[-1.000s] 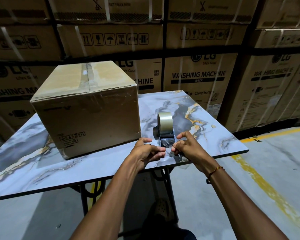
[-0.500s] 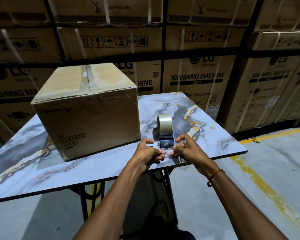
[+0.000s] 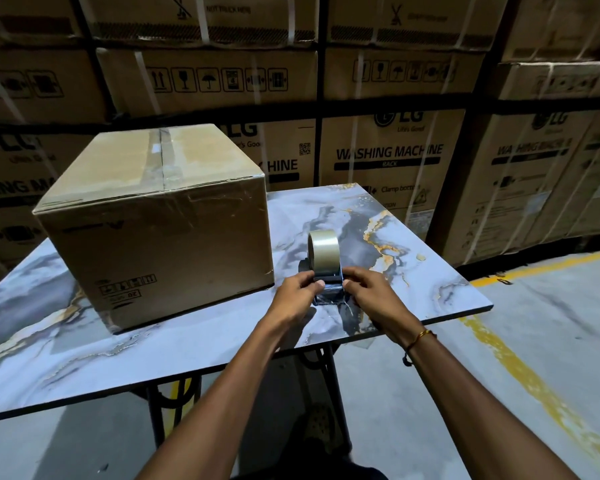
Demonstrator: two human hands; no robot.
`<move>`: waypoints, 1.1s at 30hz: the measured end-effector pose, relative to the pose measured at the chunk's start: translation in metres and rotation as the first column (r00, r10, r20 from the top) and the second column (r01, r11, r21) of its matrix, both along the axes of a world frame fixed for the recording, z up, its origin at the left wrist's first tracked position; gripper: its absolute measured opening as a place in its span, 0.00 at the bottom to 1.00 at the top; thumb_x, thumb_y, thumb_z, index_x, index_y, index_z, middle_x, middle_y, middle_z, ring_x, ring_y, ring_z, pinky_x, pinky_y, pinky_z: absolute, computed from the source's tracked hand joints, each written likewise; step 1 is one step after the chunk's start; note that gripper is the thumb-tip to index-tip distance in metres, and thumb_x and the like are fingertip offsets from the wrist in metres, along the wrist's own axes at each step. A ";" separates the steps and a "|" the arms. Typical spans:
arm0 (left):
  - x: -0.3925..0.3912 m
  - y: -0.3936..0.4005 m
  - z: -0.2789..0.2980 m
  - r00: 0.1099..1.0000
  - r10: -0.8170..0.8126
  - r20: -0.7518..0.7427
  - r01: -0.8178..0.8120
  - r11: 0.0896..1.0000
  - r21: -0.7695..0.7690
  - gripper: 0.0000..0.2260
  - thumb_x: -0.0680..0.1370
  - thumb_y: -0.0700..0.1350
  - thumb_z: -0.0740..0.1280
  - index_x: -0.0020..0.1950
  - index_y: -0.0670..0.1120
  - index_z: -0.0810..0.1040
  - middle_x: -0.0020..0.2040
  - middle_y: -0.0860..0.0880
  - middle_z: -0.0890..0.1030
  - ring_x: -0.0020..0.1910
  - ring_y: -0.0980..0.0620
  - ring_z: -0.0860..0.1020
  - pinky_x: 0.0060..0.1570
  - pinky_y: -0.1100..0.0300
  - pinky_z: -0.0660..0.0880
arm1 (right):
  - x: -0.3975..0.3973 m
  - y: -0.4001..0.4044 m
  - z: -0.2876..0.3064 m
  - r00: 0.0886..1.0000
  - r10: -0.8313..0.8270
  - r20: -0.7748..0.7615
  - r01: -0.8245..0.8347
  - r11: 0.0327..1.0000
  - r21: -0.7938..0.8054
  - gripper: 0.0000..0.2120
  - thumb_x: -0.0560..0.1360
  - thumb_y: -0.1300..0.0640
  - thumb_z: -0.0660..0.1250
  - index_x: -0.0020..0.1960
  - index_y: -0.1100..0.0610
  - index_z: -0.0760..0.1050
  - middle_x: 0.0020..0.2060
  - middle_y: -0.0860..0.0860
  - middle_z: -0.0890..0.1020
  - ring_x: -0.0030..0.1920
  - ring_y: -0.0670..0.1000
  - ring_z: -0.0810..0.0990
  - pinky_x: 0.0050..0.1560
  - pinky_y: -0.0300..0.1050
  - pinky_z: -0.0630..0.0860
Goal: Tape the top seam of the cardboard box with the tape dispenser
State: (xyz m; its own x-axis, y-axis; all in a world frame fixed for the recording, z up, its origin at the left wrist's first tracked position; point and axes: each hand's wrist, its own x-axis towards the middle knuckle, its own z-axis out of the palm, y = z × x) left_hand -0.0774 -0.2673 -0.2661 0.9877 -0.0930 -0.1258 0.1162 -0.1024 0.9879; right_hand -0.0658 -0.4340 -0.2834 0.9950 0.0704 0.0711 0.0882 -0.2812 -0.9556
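Both hands have closed in on the black tape dispenser with its clear roll (image 3: pixel 326 268), centre frame on the marbled tabletop (image 3: pixel 187 341): left hand (image 3: pixel 297 294) and right hand (image 3: pixel 369 289) now pinch its sides. The brown cardboard box (image 3: pixel 160 230), upper left, awaits fresh tape; pickup looks imminent.

Both hands (image 3: pixel 336 289) grip the tape dispenser (image 3: pixel 328 271) beside the cardboard box (image 3: pixel 160 230).

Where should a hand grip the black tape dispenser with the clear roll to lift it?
Probably the low black body of the black tape dispenser with the clear roll, below and behind the roll, pinched across its narrow sides from the near table edge. It stands upright with the toothed cutter facing the person, so keep fingers off that end. The left hand and right hand already flank those sides.
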 end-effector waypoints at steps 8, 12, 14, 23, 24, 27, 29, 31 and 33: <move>0.025 -0.007 -0.006 0.996 -0.093 -0.008 0.092 0.994 -0.058 0.06 0.81 0.48 0.66 0.55 0.53 0.81 0.58 0.51 0.82 0.62 0.53 0.77 0.48 0.65 0.71 | 0.010 -0.013 -0.008 0.999 -0.045 0.023 0.045 0.999 0.011 0.19 0.79 0.65 0.62 0.56 0.44 0.82 0.54 0.47 0.87 0.58 0.48 0.84 0.61 0.47 0.79; 0.056 -0.025 -0.010 0.991 -0.133 -0.008 0.133 0.991 0.024 0.11 0.81 0.48 0.64 0.62 0.52 0.81 0.63 0.50 0.80 0.64 0.51 0.76 0.49 0.61 0.72 | 0.030 -0.026 -0.005 0.998 -0.058 0.020 0.058 0.998 0.025 0.20 0.79 0.68 0.60 0.61 0.50 0.81 0.57 0.51 0.85 0.59 0.50 0.83 0.59 0.44 0.78; 0.073 -0.033 -0.011 0.991 -0.130 -0.013 0.131 0.991 0.027 0.12 0.82 0.46 0.63 0.62 0.51 0.80 0.63 0.48 0.80 0.63 0.50 0.75 0.51 0.58 0.71 | 0.043 -0.032 -0.003 0.998 -0.058 0.019 0.057 0.998 0.037 0.20 0.78 0.69 0.59 0.58 0.49 0.81 0.56 0.50 0.86 0.58 0.50 0.83 0.56 0.41 0.78; 0.132 -0.048 -0.020 0.986 -0.164 -0.011 0.165 0.984 0.061 0.16 0.78 0.53 0.60 0.57 0.51 0.84 0.62 0.46 0.82 0.61 0.48 0.78 0.57 0.56 0.72 | 0.091 -0.051 -0.002 0.996 -0.082 0.021 0.080 0.994 0.079 0.24 0.78 0.71 0.58 0.51 0.44 0.83 0.50 0.43 0.86 0.54 0.45 0.84 0.53 0.38 0.79; 0.135 -0.048 -0.021 0.987 -0.163 -0.013 0.164 0.985 0.063 0.16 0.78 0.54 0.60 0.58 0.52 0.84 0.61 0.47 0.83 0.62 0.49 0.78 0.59 0.55 0.72 | 0.093 -0.052 -0.003 0.996 -0.090 0.020 0.088 0.994 0.070 0.22 0.78 0.70 0.59 0.54 0.46 0.82 0.52 0.46 0.86 0.55 0.45 0.84 0.55 0.39 0.79; 0.137 -0.049 -0.023 0.992 -0.127 -0.007 0.127 0.985 0.113 0.15 0.79 0.51 0.62 0.62 0.51 0.83 0.59 0.50 0.83 0.61 0.50 0.79 0.64 0.51 0.74 | 0.093 -0.050 -0.001 0.979 -0.200 0.028 0.200 0.980 0.003 0.14 0.81 0.64 0.62 0.62 0.55 0.80 0.56 0.50 0.83 0.54 0.46 0.82 0.52 0.35 0.77; 0.129 -0.052 -0.010 0.997 -0.072 0.007 0.069 0.976 0.204 0.13 0.80 0.48 0.65 0.61 0.48 0.83 0.55 0.49 0.84 0.56 0.49 0.80 0.61 0.50 0.76 | 0.091 -0.048 0.004 0.956 -0.290 0.047 0.293 0.952 -0.083 0.11 0.81 0.60 0.64 0.62 0.58 0.79 0.56 0.53 0.82 0.53 0.49 0.80 0.49 0.36 0.77; 0.120 -0.054 0.016 1.000 -0.018 0.025 0.010 0.960 0.280 0.11 0.79 0.46 0.66 0.58 0.45 0.83 0.51 0.47 0.84 0.50 0.48 0.80 0.54 0.53 0.76 | 0.087 -0.041 0.021 0.947 -0.311 0.079 0.320 0.934 -0.161 0.09 0.80 0.58 0.65 0.58 0.57 0.80 0.55 0.55 0.82 0.52 0.53 0.81 0.53 0.48 0.79; 0.116 -0.057 0.046 0.998 0.035 0.060 -0.052 0.942 0.332 0.10 0.79 0.46 0.66 0.54 0.44 0.83 0.48 0.47 0.84 0.48 0.46 0.80 0.48 0.55 0.75 | 0.087 -0.036 0.045 0.945 -0.308 0.114 0.327 0.918 -0.226 0.07 0.79 0.58 0.66 0.54 0.57 0.80 0.51 0.55 0.83 0.50 0.55 0.82 0.54 0.55 0.80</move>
